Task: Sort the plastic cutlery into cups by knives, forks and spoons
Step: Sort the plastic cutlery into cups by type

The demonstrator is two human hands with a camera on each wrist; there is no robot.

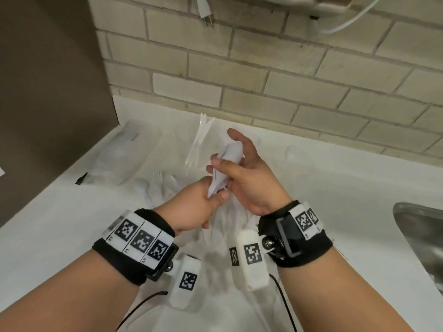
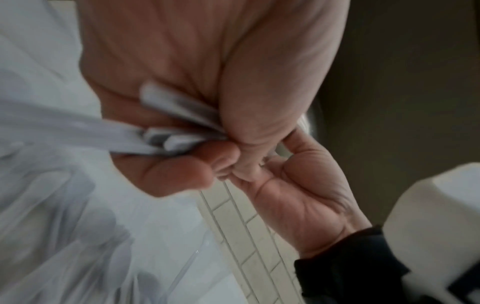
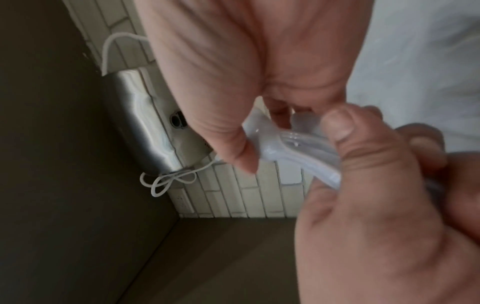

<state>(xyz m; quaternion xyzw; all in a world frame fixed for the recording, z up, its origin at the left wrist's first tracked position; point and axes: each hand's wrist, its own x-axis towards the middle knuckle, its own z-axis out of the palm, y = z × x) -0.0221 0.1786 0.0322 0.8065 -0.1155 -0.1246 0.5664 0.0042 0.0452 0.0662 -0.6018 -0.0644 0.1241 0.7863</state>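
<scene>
Both hands hold one bundle of white plastic spoons (image 1: 231, 152) above the white counter (image 1: 335, 200). My left hand (image 1: 217, 194) pinches the handle ends (image 2: 176, 115) from below. My right hand (image 1: 225, 159) curls its fingers round the upper part, with the thumb sticking out; the stacked bowls (image 3: 280, 144) show beside that thumb. Behind the hands stands a clear cup (image 1: 195, 154) with white cutlery (image 1: 203, 125) upright in it; its kind is too blurred to tell. Loose spoons and forks (image 1: 158, 185) lie on the counter left of the hands.
A clear plastic bag (image 1: 124, 149) lies at the counter's back left, against a brown cabinet side (image 1: 48, 92). A steel sink (image 1: 422, 236) is at the right edge. A brick wall (image 1: 263, 68) runs along the back, with a white cord (image 1: 347, 22) hanging above.
</scene>
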